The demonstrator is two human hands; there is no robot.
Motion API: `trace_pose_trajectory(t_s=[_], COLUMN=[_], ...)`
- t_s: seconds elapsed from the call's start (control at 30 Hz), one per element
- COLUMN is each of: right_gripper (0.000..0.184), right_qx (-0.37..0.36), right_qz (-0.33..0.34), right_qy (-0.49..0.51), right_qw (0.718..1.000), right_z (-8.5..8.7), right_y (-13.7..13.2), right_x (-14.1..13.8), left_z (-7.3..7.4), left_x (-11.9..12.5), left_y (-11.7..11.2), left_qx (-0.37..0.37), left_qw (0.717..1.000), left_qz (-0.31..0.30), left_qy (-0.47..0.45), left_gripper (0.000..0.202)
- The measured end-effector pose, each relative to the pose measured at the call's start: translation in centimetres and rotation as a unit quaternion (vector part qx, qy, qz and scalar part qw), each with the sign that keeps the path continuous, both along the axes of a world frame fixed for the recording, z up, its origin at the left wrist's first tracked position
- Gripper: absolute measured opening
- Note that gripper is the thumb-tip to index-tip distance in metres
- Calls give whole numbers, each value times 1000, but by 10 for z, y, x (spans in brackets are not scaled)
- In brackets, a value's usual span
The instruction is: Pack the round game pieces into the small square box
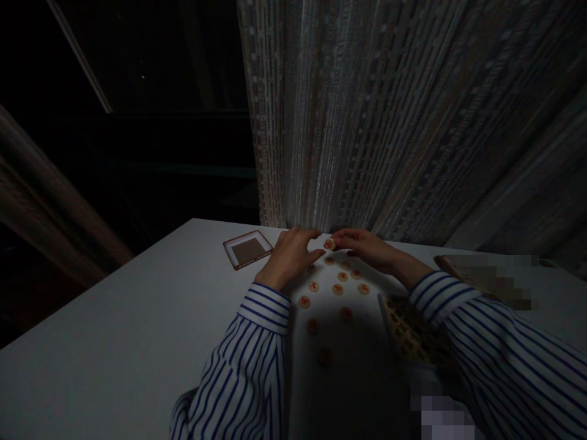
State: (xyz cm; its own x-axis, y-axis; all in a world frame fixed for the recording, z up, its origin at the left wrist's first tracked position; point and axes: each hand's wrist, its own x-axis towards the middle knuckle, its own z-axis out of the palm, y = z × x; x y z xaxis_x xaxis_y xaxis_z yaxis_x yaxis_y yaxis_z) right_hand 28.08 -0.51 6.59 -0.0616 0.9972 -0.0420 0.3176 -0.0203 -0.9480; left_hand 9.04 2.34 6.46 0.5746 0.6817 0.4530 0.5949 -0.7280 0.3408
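Between the thumb and fingers of my right hand (367, 249) is a round xiangqi piece (329, 244) with a red mark, held on edge just above the table. My left hand (290, 253) faces it, thumb and index finger apart with a gap between them, holding nothing visible. Several more pale discs with red marks lie flat below both hands, among them one disc (313, 286) beside my left wrist and another disc (364, 289) under my right. Those nearer to me are dim in shadow.
On the white table (151, 318), a shallow rectangular box or lid (247, 249) lies left of my left hand. A yellow and dark patterned container (408, 327) sits under my right forearm. Striped curtains (330, 122) hang behind the table. A blurred-out item lies at right.
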Motion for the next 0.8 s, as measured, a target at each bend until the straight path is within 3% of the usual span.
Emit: trace_pose_trajectory(t_s=[0.4, 0.8], right_gripper=[22, 22], right_qx=[-10, -8], right_qz=[2, 0], right_qy=[51, 15], right_qw=[999, 1000], right_z=[0, 6], right_y=[-4, -10], right_x=[-2, 1], left_z=[2, 0], left_x=[10, 10], left_y=[-7, -6], left_qx=[41, 33], left_qw=[997, 997], left_qz=[-56, -67], left_qy=[-34, -17], left_gripper=[29, 28])
